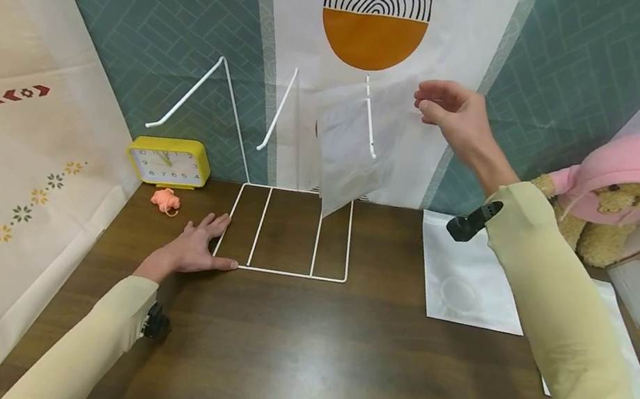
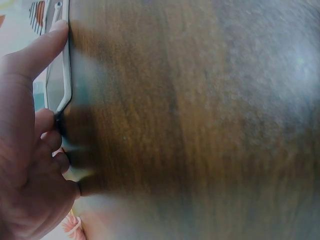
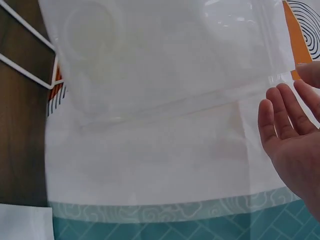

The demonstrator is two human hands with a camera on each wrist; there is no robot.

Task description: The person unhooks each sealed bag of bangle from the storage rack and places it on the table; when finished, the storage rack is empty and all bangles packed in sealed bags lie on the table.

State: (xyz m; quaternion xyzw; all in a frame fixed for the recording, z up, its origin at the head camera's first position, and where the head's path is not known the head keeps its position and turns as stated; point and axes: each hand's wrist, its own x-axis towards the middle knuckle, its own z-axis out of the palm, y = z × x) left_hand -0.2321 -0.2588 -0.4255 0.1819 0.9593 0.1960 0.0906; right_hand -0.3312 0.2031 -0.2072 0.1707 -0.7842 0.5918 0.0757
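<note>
1. Head view: a translucent whitish plastic pouch (image 1: 340, 153) hangs tilted at the right-hand prong of a thin white wire rack (image 1: 282, 273), one lower corner pointing down toward the base.
2. The pouch lies to the left of and below the right hand's fingertips; its long axis appears to rise from the base toward that hand, which is much the nearer of the two.
3. The right hand (image 1: 455, 113) has loosely bent fingers, thumb apart from them, gripping nothing that shows; the tips are just beside the pouch's upper corner, and I cannot tell whether they touch.
4. The left hand (image 1: 199, 246) is spread wide at the rack's front left corner, thumb along the front wire, fingers by the side wire.
5. In the right wrist view the pouch's film looks smooth and slightly glossy, with a straight seam-like strip and a faint ring.
6. The rack's slim, straight rods stand on a dark brown wood-grain table (image 1: 271, 339); a flat white rectangular packet (image 1: 443, 262) lies to its right.
</note>
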